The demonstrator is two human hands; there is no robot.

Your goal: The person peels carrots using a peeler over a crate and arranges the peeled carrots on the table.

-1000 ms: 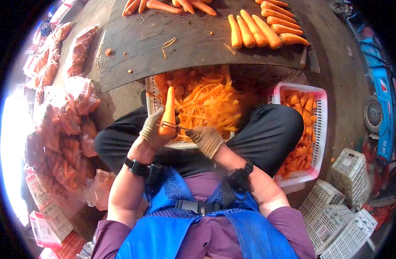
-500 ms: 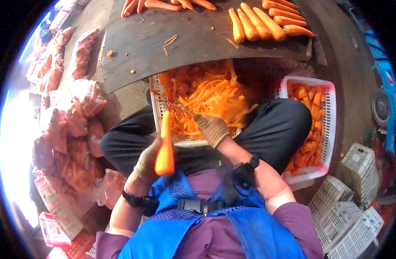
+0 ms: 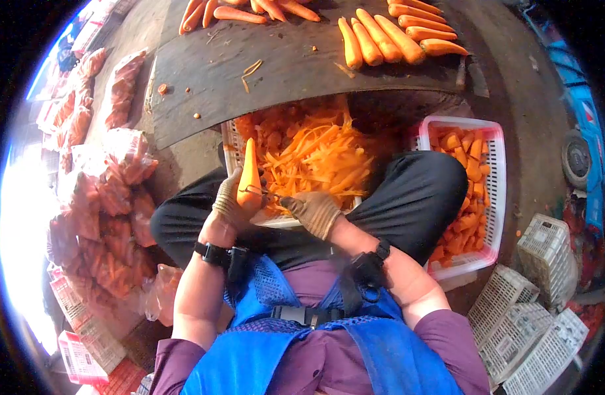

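Observation:
My gloved left hand [image 3: 230, 201] is closed around a thick carrot [image 3: 249, 176] that points away from me, its narrow end up. In my gloved right hand [image 3: 315, 212] is a peeler [image 3: 274, 195], its head against the lower part of the carrot. Beneath both hands, between my legs, a white plastic basket [image 3: 231, 146] holds a heap of orange carrot peelings [image 3: 315, 158]. The peeler's handle is mostly hidden by my fingers.
Beyond the basket is a dark board [image 3: 203, 85] with rows of carrots [image 3: 381, 41]. A pink-rimmed basket [image 3: 498, 191] of carrot pieces stands by my right knee. Bagged carrots [image 3: 111, 178] lie left; stacked crates [image 3: 520, 329] sit lower right.
The carrot has moved up and away from my body with my left hand. My right hand has come down and left, bringing the peeler from above the peelings onto the carrot.

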